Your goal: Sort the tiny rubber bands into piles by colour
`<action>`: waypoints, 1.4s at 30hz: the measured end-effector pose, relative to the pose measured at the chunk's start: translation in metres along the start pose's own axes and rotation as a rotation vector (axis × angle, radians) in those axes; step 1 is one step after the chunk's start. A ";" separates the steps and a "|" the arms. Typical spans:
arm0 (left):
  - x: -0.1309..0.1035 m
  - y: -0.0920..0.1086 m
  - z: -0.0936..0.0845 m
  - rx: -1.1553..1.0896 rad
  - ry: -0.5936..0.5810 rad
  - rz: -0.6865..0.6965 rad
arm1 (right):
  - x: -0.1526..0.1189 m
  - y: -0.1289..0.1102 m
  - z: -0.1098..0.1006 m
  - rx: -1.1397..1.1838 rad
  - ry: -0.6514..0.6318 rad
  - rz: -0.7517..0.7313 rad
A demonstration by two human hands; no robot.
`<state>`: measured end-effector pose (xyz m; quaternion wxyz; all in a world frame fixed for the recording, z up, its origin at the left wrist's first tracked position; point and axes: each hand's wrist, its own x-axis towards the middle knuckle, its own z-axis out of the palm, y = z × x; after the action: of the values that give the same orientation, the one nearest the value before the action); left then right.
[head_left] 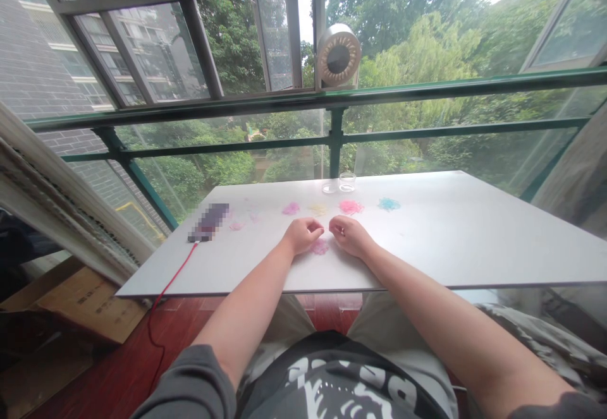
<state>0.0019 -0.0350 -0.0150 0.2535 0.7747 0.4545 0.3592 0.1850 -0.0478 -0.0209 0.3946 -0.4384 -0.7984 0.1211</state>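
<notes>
My left hand (304, 234) and my right hand (351, 236) are close together over the white table, a small gap between them. Both have their fingers curled and pinched; whatever they hold is too small to make out. Just below and between them lies a pile of tiny pinkish-purple pieces (320, 248), perhaps little bands. Beyond the hands sit separate piles in a row: a purple pile (291, 208), a pale yellow pile (317, 209), a bright pink pile (351, 206) and a teal pile (389, 203).
Two clear round containers, one a taller dish (347, 182) and one a flatter piece (329, 188), stand at the far edge. Faint pink bits (237, 225) are scattered at left, beside a blurred phone-like device (209, 222) with a red cable (177, 272). A green railing (284, 150) runs behind the table (450, 248).
</notes>
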 end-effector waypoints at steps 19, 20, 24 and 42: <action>0.004 -0.010 -0.005 -0.123 0.037 -0.058 | 0.000 0.003 -0.002 0.129 0.002 0.141; 0.003 -0.009 -0.004 -0.115 0.023 -0.056 | -0.001 0.001 -0.001 0.120 -0.017 0.124; 0.000 -0.006 -0.003 -0.104 -0.003 -0.052 | -0.002 -0.004 -0.001 0.093 -0.044 0.103; 0.002 -0.005 -0.004 -0.086 0.001 -0.032 | -0.002 -0.002 0.000 0.010 -0.039 0.104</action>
<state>-0.0033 -0.0307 -0.0162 0.2923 0.7555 0.4512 0.3746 0.1844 -0.0503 -0.0213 0.3745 -0.4749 -0.7814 0.1538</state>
